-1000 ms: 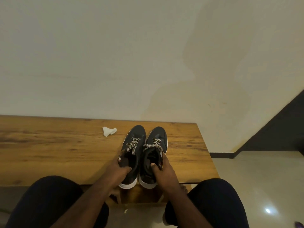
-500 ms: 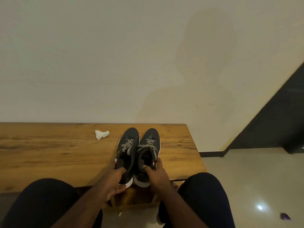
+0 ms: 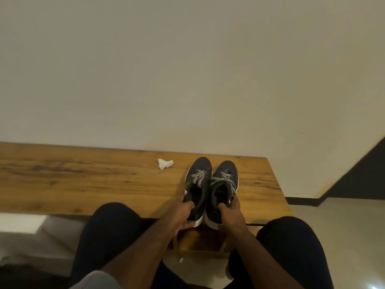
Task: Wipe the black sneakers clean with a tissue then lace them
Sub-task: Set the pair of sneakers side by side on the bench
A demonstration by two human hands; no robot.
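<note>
Both sneakers (image 3: 210, 188) slid nearer the bench (image 3: 83, 180) edge, 2 hands (image 3: 208, 215) gripping their heels.

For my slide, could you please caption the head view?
Both hands grip laced black sneakers on a wooden bench.

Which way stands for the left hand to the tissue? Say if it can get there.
Probably yes. The tissue lies alone on the wooden bench, left of the left sneaker, with bare wood between. But the left hand holds that sneaker's heel and must let go first.
</note>
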